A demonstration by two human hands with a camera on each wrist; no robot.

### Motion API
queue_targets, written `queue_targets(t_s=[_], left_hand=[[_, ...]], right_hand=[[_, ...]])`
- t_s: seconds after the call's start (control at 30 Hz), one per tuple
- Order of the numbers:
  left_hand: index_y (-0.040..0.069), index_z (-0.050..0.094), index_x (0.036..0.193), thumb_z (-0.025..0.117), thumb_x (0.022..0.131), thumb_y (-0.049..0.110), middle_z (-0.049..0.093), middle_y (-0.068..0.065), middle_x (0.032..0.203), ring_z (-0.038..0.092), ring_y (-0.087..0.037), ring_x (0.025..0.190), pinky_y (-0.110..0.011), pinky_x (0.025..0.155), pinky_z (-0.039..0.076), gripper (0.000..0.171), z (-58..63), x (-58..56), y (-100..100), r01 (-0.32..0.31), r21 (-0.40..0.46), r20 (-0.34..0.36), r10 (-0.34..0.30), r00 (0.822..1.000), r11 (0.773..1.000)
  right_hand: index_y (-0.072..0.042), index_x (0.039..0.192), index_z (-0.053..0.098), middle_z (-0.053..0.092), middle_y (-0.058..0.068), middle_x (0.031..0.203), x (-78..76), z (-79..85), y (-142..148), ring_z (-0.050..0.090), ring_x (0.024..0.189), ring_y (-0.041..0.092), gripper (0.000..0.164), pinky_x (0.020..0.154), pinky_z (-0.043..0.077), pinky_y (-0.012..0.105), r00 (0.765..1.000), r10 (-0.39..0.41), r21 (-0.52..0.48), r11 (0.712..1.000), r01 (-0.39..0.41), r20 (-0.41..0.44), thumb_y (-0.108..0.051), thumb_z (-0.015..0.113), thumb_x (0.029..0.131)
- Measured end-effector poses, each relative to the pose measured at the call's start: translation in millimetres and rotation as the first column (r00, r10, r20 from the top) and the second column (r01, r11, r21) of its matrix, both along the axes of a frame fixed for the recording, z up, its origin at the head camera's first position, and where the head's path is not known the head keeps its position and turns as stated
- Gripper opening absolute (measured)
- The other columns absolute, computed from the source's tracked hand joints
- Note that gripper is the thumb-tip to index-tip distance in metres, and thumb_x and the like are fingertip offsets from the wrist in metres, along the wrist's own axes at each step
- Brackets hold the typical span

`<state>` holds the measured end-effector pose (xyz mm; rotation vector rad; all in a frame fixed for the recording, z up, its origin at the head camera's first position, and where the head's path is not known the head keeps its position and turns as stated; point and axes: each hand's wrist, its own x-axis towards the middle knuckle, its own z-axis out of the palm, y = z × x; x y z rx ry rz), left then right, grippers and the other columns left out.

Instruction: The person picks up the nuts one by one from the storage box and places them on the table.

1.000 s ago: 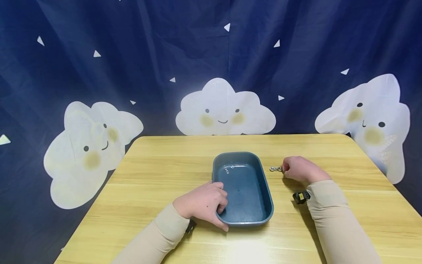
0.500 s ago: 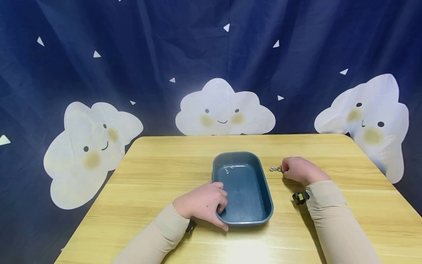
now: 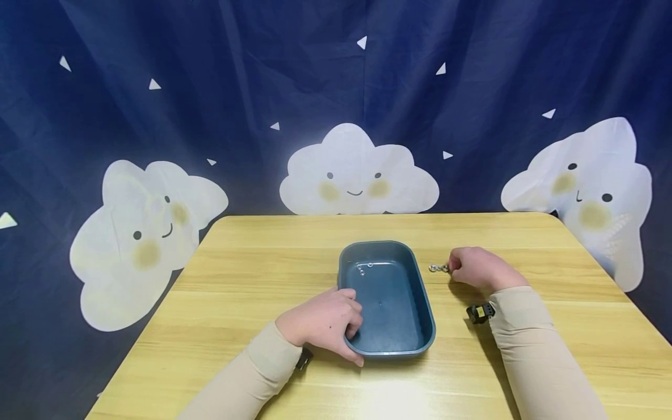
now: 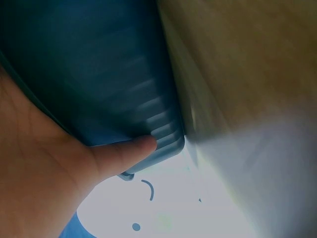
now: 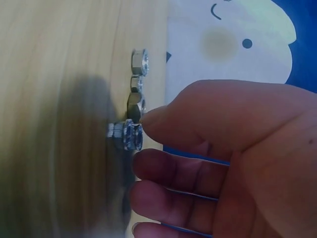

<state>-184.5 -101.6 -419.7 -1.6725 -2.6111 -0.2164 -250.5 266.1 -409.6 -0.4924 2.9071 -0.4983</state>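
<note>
My left hand [image 3: 325,319] grips the near-left wall of a dark blue plastic tray [image 3: 391,354], fingers curled over the rim inside. In the left wrist view its thumb presses the tray's [image 4: 114,74] ribbed outer side. Several small metal nuts [image 3: 361,270] lie at the tray's far-left end. Right of the tray, my right hand [image 3: 480,269] is low over the table at the end of a short row of nuts [image 3: 433,268]. In the right wrist view its thumb and a finger pinch a silvery nut [image 5: 130,135] at the row's end; the exact contact is partly hidden.
The wooden table [image 3: 252,262] carries the tray and the nut row. Behind it hangs a dark blue curtain [image 3: 315,70] with white clouds. A small black camera [image 3: 479,314] is strapped to the right wrist.
</note>
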Motion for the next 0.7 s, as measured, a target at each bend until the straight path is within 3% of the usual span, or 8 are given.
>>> queue_targets(t_s=[0.47, 0.7], left_hand=[[0.03, 0.048, 0.056, 0.079, 0.065, 0.074, 0.039, 0.024, 0.066, 0.034, -0.005, 0.074, -0.021, 0.064, 0.03, 0.054, -2.2, -0.1, 0.5, -0.005, -0.011, -0.026, 0.005, 1.0, 1.0], [0.03, 0.048, 0.056, 0.08, 0.065, 0.074, 0.039, 0.024, 0.066, 0.034, -0.005, 0.074, -0.021, 0.064, 0.03, 0.054, -1.9, 0.3, 0.2, -0.006, -0.005, -0.029, 0.006, 1.0, 1.0]], right_hand=[[-0.016, 0.088, 0.064, 0.061, -0.002, 0.082, 0.6, 10.4, -6.4, 0.054, 0.076, 0.02, 0.003, 0.071, 0.044, 0.04, 0.998, 0.018, -0.011, 1.0, -0.018, -0.055, -0.018, 0.065, 0.087], [-0.008, 0.103, 0.069, 0.066, 0.002, 0.092, 3.7, 19.2, -15.6, 0.059, 0.082, 0.022, 0.019, 0.078, 0.048, 0.046, 0.992, 0.035, -0.029, 0.999, -0.039, -0.118, -0.017, 0.064, 0.088]])
